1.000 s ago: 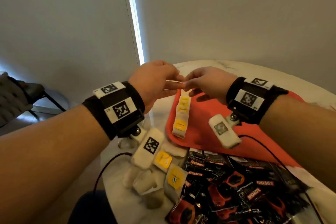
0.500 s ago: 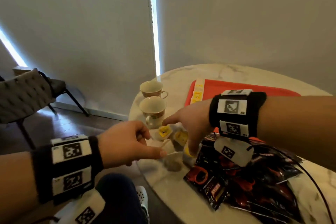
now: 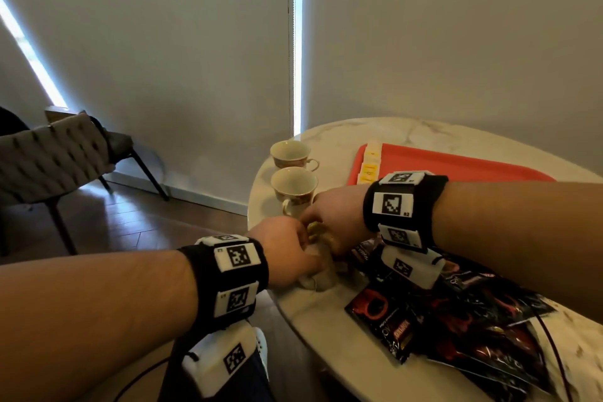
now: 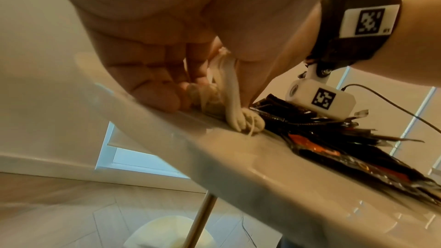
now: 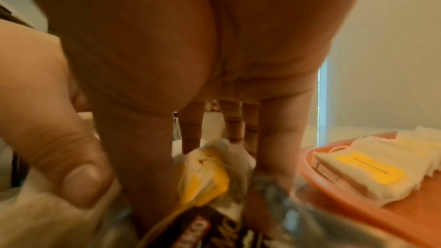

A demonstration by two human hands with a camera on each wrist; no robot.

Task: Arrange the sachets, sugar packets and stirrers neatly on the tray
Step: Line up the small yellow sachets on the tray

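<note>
Both hands meet over a loose pile of white sachets (image 3: 321,274) by the table's near-left edge. My left hand (image 3: 293,251) curls its thumb and fingers around white sachets (image 4: 229,90) and lifts them off the edge. My right hand (image 3: 332,222) reaches down from above, and its thumb and fingers close around a yellow-labelled sachet (image 5: 207,173). A red tray (image 3: 456,163) lies at the back right, with a row of yellow-labelled sachets (image 3: 370,163) along its left edge. No stirrers are visible.
A heap of black coffee sachets (image 3: 456,320) covers the table's front right, touching the pile. Two teacups (image 3: 295,186) stand just behind the hands. The round marble table (image 3: 326,320) ends close to my left hand. A grey chair (image 3: 55,153) stands at far left.
Both hands came down from above the tray's row to the loose pile at the table edge. The left hand, off the table half a second ago, now grips white sachets.
</note>
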